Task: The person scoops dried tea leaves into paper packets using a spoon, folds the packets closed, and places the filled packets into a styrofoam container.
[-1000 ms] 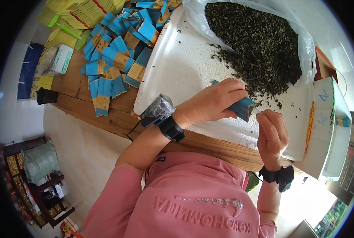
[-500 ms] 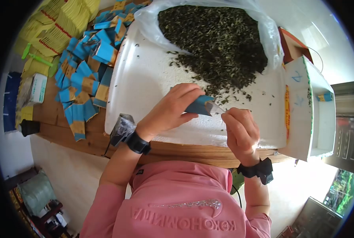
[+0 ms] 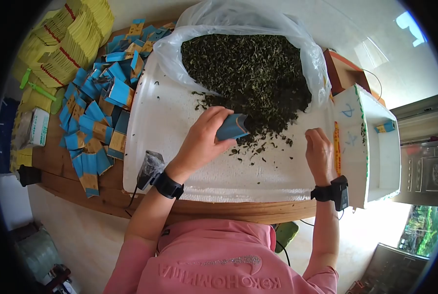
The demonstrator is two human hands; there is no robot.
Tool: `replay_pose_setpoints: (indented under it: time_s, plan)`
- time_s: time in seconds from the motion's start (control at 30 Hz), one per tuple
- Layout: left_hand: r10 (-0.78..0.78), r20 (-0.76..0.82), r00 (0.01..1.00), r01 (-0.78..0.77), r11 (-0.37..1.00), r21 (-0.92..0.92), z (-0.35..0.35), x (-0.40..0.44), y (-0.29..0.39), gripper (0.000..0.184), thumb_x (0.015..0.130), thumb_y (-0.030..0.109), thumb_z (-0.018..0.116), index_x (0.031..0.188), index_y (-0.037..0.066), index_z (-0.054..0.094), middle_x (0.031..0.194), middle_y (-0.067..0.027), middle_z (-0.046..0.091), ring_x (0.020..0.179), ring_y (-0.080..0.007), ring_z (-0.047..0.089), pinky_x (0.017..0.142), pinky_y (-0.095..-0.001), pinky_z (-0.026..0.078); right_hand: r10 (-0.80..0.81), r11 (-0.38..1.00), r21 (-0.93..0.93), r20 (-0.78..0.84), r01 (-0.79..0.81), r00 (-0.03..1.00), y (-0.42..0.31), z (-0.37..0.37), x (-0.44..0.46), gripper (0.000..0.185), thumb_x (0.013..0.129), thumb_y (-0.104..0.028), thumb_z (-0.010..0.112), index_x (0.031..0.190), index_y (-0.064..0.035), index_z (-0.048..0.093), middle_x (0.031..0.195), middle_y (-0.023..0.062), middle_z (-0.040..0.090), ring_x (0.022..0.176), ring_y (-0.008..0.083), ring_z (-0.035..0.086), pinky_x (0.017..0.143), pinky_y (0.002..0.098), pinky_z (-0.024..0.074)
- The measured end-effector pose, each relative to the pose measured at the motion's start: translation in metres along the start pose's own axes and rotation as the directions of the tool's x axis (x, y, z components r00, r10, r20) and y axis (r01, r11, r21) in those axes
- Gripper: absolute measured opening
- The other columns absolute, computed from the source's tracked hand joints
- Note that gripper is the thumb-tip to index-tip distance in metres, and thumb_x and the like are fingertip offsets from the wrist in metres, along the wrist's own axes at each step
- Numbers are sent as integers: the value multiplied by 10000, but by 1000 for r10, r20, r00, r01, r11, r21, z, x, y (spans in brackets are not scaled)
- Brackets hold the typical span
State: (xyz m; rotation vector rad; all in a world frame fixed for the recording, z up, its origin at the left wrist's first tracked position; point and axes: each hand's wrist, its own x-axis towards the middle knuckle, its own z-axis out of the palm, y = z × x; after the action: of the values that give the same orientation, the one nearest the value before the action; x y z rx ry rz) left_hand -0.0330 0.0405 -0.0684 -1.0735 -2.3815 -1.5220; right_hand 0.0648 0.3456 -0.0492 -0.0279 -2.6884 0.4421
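Observation:
My left hand [image 3: 206, 134] is closed around a small blue paper packet [image 3: 231, 126], tilted with its opened end toward the right. That end sits just above the edge of a heap of dark dried tea leaves [image 3: 243, 68]. My right hand [image 3: 321, 152] is apart from the packet, over the right side of a white foam tray [image 3: 180, 169]. Its fingers are curled together, and whatever they may hold is hidden. The leaves spill from a clear plastic bag [image 3: 167, 46] onto the tray.
Many blue and brown packets [image 3: 94, 127] lie piled left of the tray. Behind them are yellow paper stacks [image 3: 72, 49] and a green plastic tool [image 3: 42, 90]. At right, a white foam box [image 3: 383, 161] holds one blue packet [image 3: 386, 126]; an orange-brown box [image 3: 344, 73] stands behind it.
My right hand has let go of the packet's pale inner lining and moved right. The packet in my left hand has turned, and its opening now shows rounded. The whole view has shifted slightly.

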Motion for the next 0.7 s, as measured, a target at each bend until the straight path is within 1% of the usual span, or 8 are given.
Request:
replay_pose_setpoints:
  time_s: [0.07,0.13,0.17,0.27,0.33,0.43,0.63,0.7]
  plan:
    - [8,9,1000,-8,1000,30,4,-1,-6,604,712,42,802,1253,11,535,1239,-158,553,1130,-355,562,877,-386,536,-35,999,32,-34,37,999,-5,17,14,66,855,59,628,885,3,612,869,144,632,741,340,634,648,353,504]
    - [14,23,1000,-15,998,61,7,-1,-8,610,711,45,803,1257,16,532,1242,-160,549,1129,-357,560,876,-388,536,-67,963,259,-56,79,996,-13,43,25,83,850,55,638,911,-1,635,851,134,644,721,306,647,641,324,500]
    - [7,16,1000,-8,998,59,7,-1,-9,606,713,44,802,1255,17,533,1247,-160,544,1125,-356,562,871,-389,538,-70,962,260,-57,82,996,-16,52,31,83,850,55,638,911,-1,635,851,134,644,721,306,647,641,324,500]
    - [-27,5,1000,27,999,19,5,0,-9,593,718,39,799,1248,19,534,1252,-159,536,1114,-354,566,863,-390,544,-2,918,397,-18,9,1000,-21,70,42,81,861,39,642,932,1,657,818,96,656,717,217,665,641,279,499]
    - [-61,0,998,61,998,-23,4,-1,-8,585,721,37,797,1244,18,535,1250,-157,533,1108,-352,569,858,-389,547,162,833,515,121,-202,979,-19,72,41,78,886,22,634,957,13,667,819,44,660,755,123,660,655,247,499]
    - [-75,-29,997,73,996,-53,4,-1,-9,580,724,32,795,1240,16,532,1242,-154,531,1098,-347,573,847,-386,555,281,703,606,244,-373,928,-21,58,33,87,909,18,621,980,34,667,859,28,664,793,100,653,685,235,507]
    - [-103,-9,995,102,992,-76,7,-2,-11,600,720,14,809,1256,16,539,1239,-145,542,1115,-329,590,905,-375,523,239,544,771,237,-332,942,-46,17,32,81,907,38,617,976,40,659,893,34,663,802,110,642,732,234,513]
    - [-77,-8,997,77,997,-27,6,-1,-10,613,708,4,813,1255,18,536,1243,-144,539,1130,-334,582,908,-378,522,147,648,715,221,-262,964,-53,9,33,76,893,51,624,961,37,654,884,36,658,794,109,635,728,234,511]
